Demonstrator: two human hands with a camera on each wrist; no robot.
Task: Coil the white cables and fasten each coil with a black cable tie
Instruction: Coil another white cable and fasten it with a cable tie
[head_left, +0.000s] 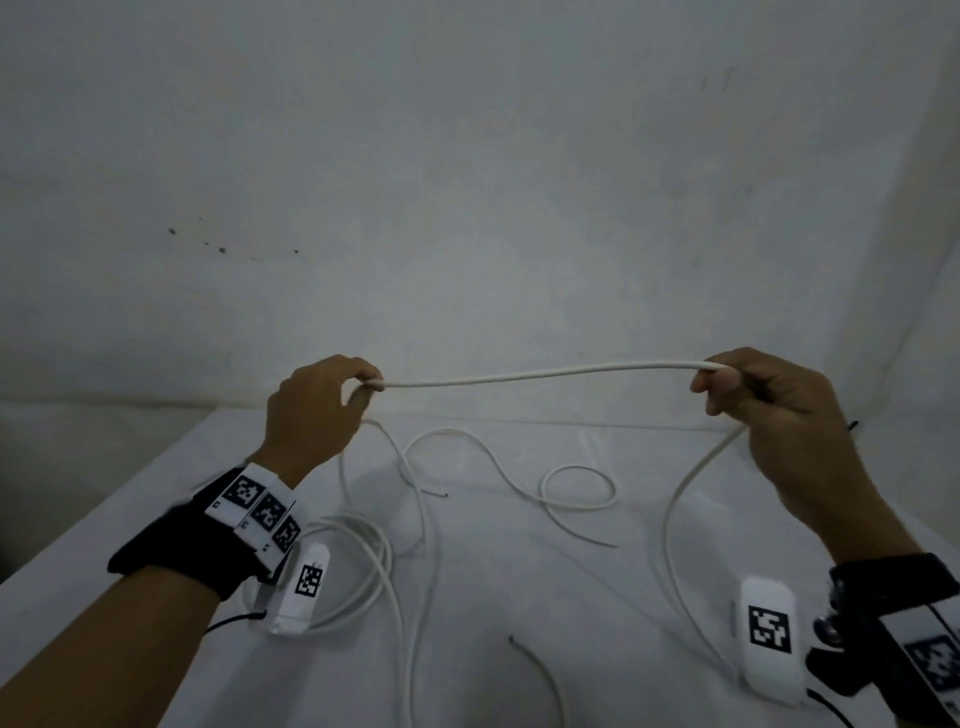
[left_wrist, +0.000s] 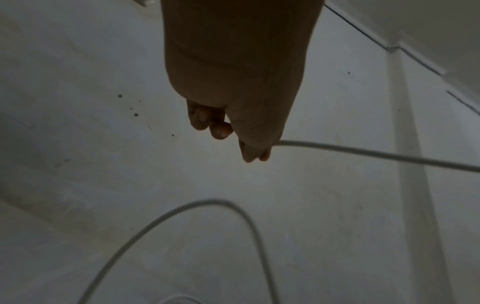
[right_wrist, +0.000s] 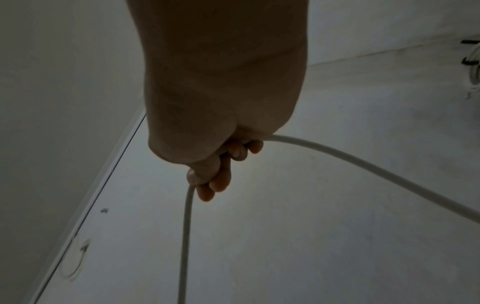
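Held above the worktop (head_left: 519, 597), the white cable (head_left: 545, 373) runs level from the left hand (head_left: 317, 410), pinching one end, across to the right hand (head_left: 769, 410), curled round it, the slack trailing down beside the right.

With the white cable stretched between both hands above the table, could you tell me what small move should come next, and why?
Probably bring the right hand across to the left hand, folding the held white cable into a first loop. Both hands pinch it, the span between them runs nearly straight, and the rest trails loose on the table: no coil exists yet.
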